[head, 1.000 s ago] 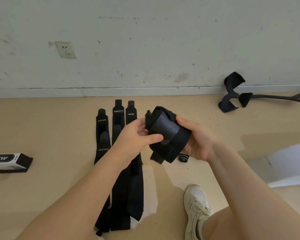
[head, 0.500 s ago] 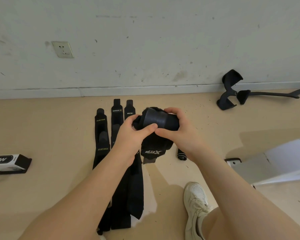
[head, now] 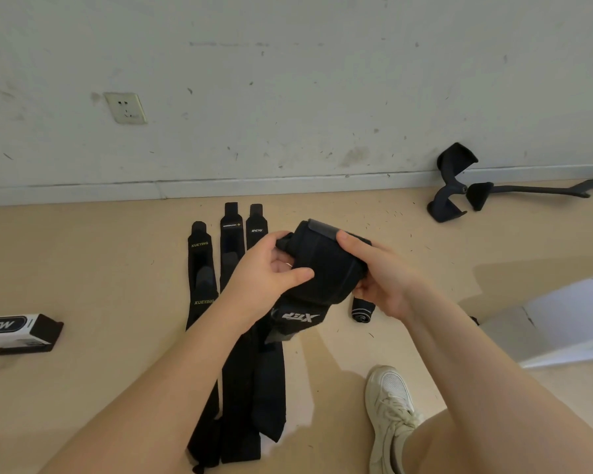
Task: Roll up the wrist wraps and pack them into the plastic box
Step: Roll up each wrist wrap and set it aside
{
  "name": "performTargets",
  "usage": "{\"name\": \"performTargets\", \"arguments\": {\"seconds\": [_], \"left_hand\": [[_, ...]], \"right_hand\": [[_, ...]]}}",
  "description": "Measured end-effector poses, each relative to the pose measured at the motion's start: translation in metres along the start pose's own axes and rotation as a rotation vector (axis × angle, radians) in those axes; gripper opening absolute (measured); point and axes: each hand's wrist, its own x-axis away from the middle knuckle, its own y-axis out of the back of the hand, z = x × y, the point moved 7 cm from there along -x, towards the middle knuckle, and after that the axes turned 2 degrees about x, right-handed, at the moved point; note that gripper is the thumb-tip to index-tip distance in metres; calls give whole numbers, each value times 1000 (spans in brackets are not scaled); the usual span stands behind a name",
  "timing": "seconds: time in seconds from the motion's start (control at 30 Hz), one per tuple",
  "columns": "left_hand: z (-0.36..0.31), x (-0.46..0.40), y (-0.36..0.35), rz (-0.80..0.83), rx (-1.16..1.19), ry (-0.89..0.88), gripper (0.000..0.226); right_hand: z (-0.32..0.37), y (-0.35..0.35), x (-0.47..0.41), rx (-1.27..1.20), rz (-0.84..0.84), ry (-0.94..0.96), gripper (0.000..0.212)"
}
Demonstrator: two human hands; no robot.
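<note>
Head view: both hands, left hand (head: pixel 264 268) and right hand (head: pixel 380 271), fingers curled, are gripping the black wrist wrap roll (head: pixel 322 265) above the floor (head: pixel 83 268), which is sitting thicker than a second ago with only the logo tail (head: pixel 298 318) hanging, so rolling is nearing completion.

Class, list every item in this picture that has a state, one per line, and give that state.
Held wrap: mostly rolled, tail hanging loose.
Left hand: grips the roll.
Right hand: grips the roll.
Three floor wraps: unrolled, flat, side by side.
Small roll: rolled, on floor.
Box: lying on its side.
</note>
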Motion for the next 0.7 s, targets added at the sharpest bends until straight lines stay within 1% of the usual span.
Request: {"name": "performTargets", "arguments": {"seconds": [0.13,0.2,0.23,0.3,0.37,0.43,0.47,0.53,0.57,0.63,0.7], "left_hand": [[2,1,1,-35,-89,-37,65],[3,1,0,-33,-114,-49,62],[4,1,-2,-9,-104,-53,62],[2,3,-8,59,-9,-74,60],[-1,3,-11,97,121,-73,57],[-1,1,-10,75,184,-49,51],[2,0,-9,49,207,-27,49],[9,-1,-7,4,287,49,48],[12,-2,-7,-14,324,90,46],[17,-1,-4,-44,345,146,43],[18,-1,-2,-11,365,172,46]], "right_hand": [[-6,4,2,74,-10,-113,45],[-9,5,2,110,16,-154,52],[-11,5,2,116,40,-173,59],[-16,5,1,100,54,-211,74],[-17,4,0,91,50,-210,77],[-14,4,0,109,58,-148,89],[-11,3,0,118,84,-96,89],[0,0,3,135,150,47,77],[5,-2,5,181,164,130,73],[12,-8,8,298,147,255,66],[12,-8,5,282,95,286,53]]}}
